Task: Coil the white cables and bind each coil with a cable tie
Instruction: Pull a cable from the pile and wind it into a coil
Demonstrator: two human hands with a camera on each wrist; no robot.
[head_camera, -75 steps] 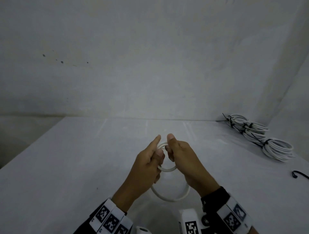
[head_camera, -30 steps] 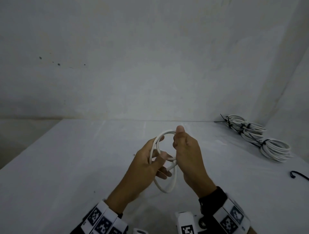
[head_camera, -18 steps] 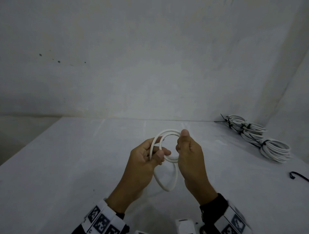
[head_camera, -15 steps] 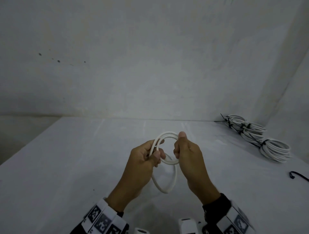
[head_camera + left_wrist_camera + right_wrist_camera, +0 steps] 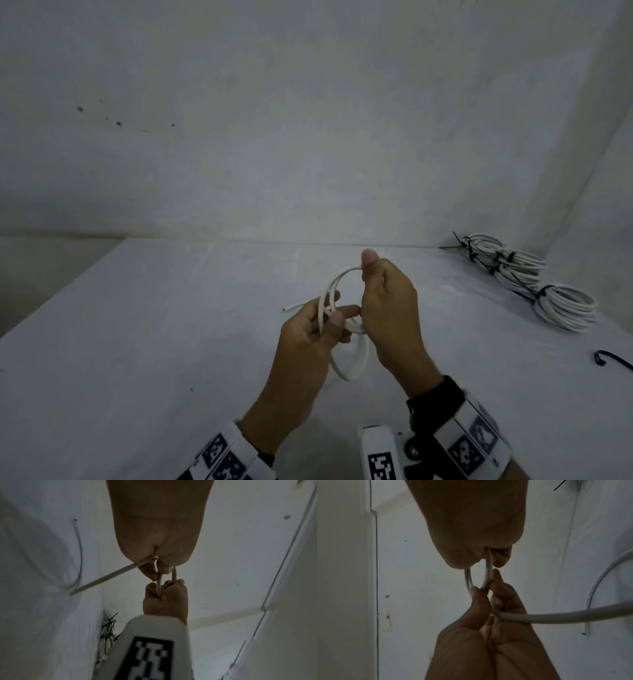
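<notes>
While both hands hover above the white table (image 5: pixel 144 342), they hold a white cable (image 5: pixel 356 363) between them in a few loose loops near the middle of the scene. The left hand (image 5: pixel 308 346) has its thumb and fingers curled round the loops on their left side, thumb tip pressed over the strands; in the left wrist view the cable (image 5: pixel 159 586) passes between its curled fingers (image 5: pixel 150 573). The right hand (image 5: pixel 390 308) pinches the top of the loops with its thumb upright and its fingers folded in; in the right wrist view the cable (image 5: pixel 488 572) runs out from between its closed fingers (image 5: pixel 501 557) down to the left hand (image 5: pixel 496 615). One loop hangs down below the two hands, clear of the table. A short free end (image 5: pixel 296 305) of the cable sticks out to the left, just beyond the left hand.

At the far right of the table, against the wall (image 5: pixel 308 120), lies a row of finished coils (image 5: pixel 561 308), each bound with a black tie (image 5: pixel 543 289). Nearer, at the right edge, a loose black tie (image 5: pixel 611 359) lies on the table, well apart from the hands.
</notes>
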